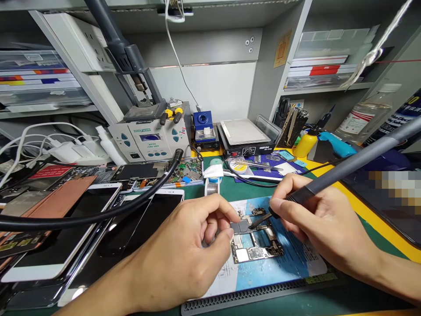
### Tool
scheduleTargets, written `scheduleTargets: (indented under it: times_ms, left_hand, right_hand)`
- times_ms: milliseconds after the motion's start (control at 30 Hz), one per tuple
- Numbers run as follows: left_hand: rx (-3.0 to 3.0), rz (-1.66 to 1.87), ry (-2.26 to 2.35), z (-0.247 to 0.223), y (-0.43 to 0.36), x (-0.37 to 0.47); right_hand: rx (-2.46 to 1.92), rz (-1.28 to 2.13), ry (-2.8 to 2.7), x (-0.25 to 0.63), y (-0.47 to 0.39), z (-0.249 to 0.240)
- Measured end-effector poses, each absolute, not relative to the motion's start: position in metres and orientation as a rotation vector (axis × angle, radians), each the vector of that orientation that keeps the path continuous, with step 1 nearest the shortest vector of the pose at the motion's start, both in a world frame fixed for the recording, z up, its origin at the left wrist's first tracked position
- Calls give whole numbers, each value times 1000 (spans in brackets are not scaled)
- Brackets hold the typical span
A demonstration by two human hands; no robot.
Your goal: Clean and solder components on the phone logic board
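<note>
A phone circuit board with cut-out openings lies on a blue and white sheet. My right hand grips a dark grey tool like a pen. The tool's thin flat tip touches or nearly touches the middle of the board, beside a dark square part. At the board's left edge is my left hand, its fingers curled and its thumb and index finger close together at the board. Whatever lies between those fingertips is too small or hidden to make out.
Several phones and phone parts lie at the left, with a black hose arching over them. Behind stand a rework station, a hot plate and a solder spool. A yellow bottle and tool holder stand back right.
</note>
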State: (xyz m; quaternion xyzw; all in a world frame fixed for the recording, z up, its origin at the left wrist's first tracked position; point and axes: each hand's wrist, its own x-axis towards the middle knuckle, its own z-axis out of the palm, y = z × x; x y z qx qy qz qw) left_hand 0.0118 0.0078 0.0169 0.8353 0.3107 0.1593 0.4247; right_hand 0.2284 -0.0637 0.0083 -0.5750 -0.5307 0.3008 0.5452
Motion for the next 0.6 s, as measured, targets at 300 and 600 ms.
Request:
scheduleTargets:
  times_ms: [300,600]
  left_hand:
    - [2074,404,791,18,8,12]
    - [2078,394,802,16,8,12]
  right_hand:
    - [-1343,714,-1249,230,-64,7]
    - [-1342,762,-1255,228,-64,8]
